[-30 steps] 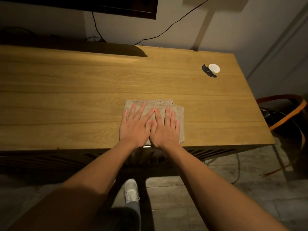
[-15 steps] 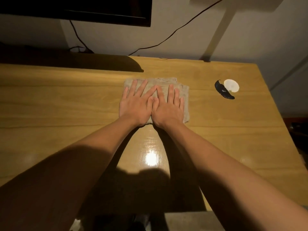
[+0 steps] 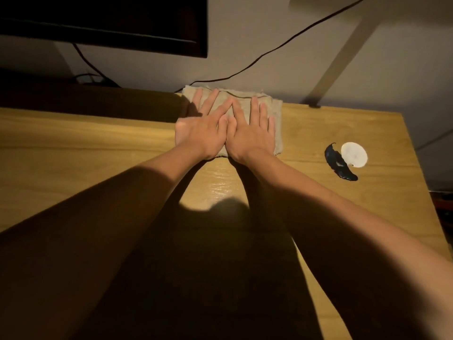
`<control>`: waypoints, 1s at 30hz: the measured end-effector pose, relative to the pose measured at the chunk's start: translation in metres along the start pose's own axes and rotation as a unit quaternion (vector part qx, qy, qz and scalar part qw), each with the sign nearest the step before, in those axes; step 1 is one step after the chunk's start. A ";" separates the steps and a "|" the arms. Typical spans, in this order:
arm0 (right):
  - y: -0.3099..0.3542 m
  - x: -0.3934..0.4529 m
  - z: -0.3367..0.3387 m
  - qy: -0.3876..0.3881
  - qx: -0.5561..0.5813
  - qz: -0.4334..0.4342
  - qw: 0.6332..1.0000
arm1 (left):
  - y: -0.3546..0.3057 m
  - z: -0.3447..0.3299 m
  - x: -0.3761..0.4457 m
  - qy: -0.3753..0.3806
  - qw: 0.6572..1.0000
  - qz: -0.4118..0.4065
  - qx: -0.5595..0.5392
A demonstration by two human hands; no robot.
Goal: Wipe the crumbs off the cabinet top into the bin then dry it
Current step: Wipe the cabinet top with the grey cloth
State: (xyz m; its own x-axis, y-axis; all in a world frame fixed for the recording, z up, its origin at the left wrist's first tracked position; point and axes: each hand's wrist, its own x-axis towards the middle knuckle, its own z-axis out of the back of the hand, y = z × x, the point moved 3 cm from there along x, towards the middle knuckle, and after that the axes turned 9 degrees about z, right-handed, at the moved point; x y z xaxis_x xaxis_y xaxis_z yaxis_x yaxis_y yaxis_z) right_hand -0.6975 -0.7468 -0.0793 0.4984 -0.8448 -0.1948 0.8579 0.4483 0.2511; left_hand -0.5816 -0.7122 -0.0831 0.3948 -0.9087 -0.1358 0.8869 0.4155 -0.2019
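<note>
Both hands, left hand [image 3: 199, 132] and right hand [image 3: 248, 136], are pressing flat, grip released, on the cloth [image 3: 275, 114] at the surface's [image 3: 98, 148] back edge. Risk: it's slipping over that edge behind the cabinet, or sweeping right into the 2 small objects [image 3: 345, 160].

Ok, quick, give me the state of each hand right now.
Left hand: open, flat, palm down, pressing on the cloth.
Right hand: open, flat, palm down on the same cloth, beside the left.
</note>
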 end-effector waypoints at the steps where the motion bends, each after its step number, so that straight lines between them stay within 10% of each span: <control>1: -0.001 -0.003 0.001 0.003 0.000 0.005 1.000 | 0.000 0.001 -0.002 -0.001 1.000 0.001 0.001; 30: -0.064 -0.400 -0.056 -0.015 0.038 -0.057 0.998 | -0.086 -0.060 -0.375 0.017 0.997 -0.069 0.019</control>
State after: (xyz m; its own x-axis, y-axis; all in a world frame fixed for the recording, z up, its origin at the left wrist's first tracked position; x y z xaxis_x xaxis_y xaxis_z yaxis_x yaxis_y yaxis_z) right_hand -0.9450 -0.4215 -0.0706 0.3933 -0.8980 -0.1972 0.8962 0.3266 0.3003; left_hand -0.8203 -0.4049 -0.0736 0.2603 -0.9551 -0.1413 0.9410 0.2838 -0.1845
